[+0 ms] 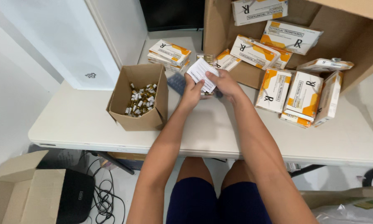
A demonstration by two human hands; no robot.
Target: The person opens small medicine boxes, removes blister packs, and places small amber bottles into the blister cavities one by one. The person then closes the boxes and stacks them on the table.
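So both hands were pinching the folded white leaflet (202, 74), left hand (192, 92) underneath, right hand (226, 83) beside, long edge tilted toward the vial box (140, 96) on the left.

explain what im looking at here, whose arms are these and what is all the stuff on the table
There is one picture, taken by a camera worn on a person's head, looking down. So the two bare arms are that person's own, and the knees below are theirs too; they sit at a white table.

Both hands meet above the table. The left hand and the right hand together hold a folded white paper leaflet; something small sits underneath it, too hidden to name.

To the left stands a small open cardboard box full of little glass vials. Further back and to the right lie many white-and-orange cartons, some spilling from a large cardboard box lying on its side.
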